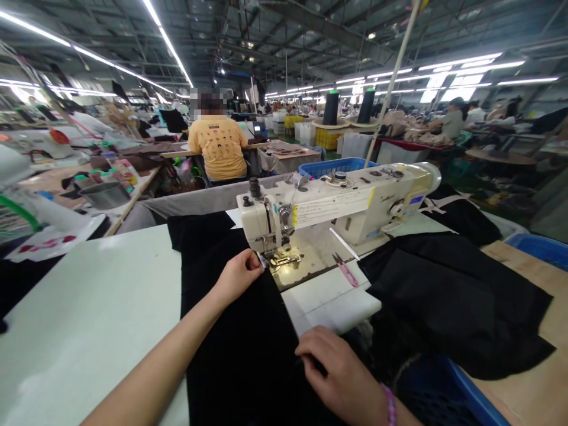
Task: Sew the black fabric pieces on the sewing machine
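White sewing table [89,307] carries black fabric [239,343]: left hand [239,275] pinches it beside the presser foot [284,258], right hand [341,373] grips its near edge

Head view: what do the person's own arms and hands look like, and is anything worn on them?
Both forearms are bare, with no sleeve in view. Neither the left hand nor the right hand wears a glove. The right wrist carries a thin pink-purple beaded bracelet. No ring or watch shows on either hand.
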A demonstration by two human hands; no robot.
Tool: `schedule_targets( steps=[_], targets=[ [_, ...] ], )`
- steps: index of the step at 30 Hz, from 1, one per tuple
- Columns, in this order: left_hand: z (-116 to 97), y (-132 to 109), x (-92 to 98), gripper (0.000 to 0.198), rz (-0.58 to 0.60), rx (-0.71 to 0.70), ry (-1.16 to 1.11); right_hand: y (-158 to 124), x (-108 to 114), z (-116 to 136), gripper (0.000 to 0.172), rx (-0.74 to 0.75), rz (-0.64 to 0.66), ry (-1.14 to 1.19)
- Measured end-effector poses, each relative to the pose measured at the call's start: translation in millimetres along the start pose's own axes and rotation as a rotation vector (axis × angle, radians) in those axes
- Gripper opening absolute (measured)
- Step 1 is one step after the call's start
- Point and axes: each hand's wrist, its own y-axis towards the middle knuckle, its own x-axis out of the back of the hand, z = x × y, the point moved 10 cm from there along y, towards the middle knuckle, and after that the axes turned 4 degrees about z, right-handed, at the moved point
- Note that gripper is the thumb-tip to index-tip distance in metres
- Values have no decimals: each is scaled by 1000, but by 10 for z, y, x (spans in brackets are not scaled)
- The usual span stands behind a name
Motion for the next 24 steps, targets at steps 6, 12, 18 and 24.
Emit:
schedule_targets(
  steps=[6, 12, 18, 24],
  targets=[
    [98, 155, -75, 13, 18, 44, 7, 32, -82, 40, 26, 99, 41, -226],
    [164, 253, -117, 12, 5, 62, 75, 82, -90, 11, 24, 106, -37, -264],
    [121, 278, -99, 16, -26, 36, 160, 124, -57, 82, 28, 160, -42, -224],
    [-310, -239, 52, 19, -175, -59, 316, 136, -58, 82, 27, 138, 13, -246]
  ],
)
